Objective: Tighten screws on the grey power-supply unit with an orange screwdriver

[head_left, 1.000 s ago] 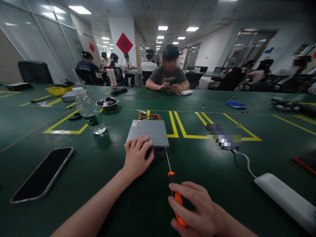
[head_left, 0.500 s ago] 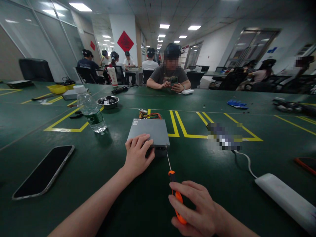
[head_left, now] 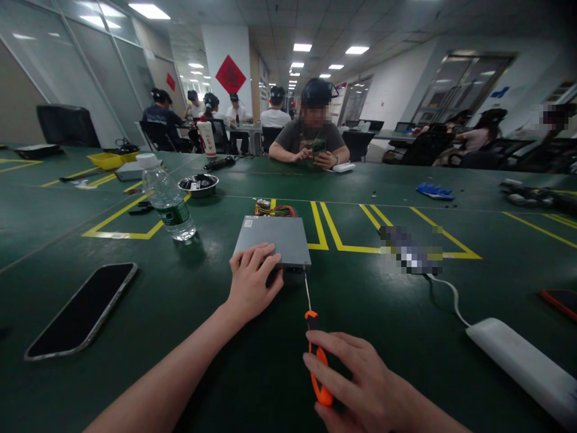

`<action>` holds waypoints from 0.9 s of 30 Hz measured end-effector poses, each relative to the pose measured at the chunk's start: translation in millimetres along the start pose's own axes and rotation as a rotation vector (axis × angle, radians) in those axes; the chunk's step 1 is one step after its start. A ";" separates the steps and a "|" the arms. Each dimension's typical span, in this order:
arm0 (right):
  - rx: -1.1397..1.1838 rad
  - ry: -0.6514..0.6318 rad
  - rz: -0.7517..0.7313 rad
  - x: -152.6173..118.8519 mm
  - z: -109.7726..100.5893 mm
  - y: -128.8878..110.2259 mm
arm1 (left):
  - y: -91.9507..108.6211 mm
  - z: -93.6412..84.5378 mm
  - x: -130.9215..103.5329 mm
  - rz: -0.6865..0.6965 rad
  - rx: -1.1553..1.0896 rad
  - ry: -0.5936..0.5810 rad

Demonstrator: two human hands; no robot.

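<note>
A grey metal computer power supply (head_left: 274, 237) lies flat on the green table, with a bundle of coloured wires (head_left: 274, 209) behind it. My left hand (head_left: 255, 279) grips its near left part, fingers over the top and thumb at the front face. My right hand (head_left: 356, 379) is closed around the orange and black handle of a screwdriver (head_left: 312, 319). The shaft points away from me, and its tip meets the near right corner of the power supply's front face. Whether the tip sits in a screw is too small to tell.
Left of the power supply stand a water bottle (head_left: 169, 207) and a metal bowl (head_left: 198, 185) of small parts. A phone (head_left: 83, 310) lies at the near left. On the right are a white power strip (head_left: 518, 361) and its cable. A person (head_left: 309, 138) sits opposite.
The screwdriver's handle has turned and shifted slightly left in my right hand, its tip staying at the same corner. My left hand and the power supply keep their places.
</note>
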State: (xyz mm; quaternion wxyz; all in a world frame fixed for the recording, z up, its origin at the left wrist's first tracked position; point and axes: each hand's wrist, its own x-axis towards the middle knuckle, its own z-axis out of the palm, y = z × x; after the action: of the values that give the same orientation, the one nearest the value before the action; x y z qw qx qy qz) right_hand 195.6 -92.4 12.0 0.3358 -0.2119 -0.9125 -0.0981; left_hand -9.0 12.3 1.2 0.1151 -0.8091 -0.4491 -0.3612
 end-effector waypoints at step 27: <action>-0.060 -0.104 -0.040 -4.3 20.6 -2.6 | -9.6 -35.7 -16.4 0.035 -0.240 0.060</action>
State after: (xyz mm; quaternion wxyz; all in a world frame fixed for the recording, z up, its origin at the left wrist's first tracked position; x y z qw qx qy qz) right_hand 185.6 -89.5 -6.5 0.2794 -0.2085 -0.9294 -0.1208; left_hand -39.4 -11.0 14.0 0.0372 -0.8138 -0.3847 -0.4341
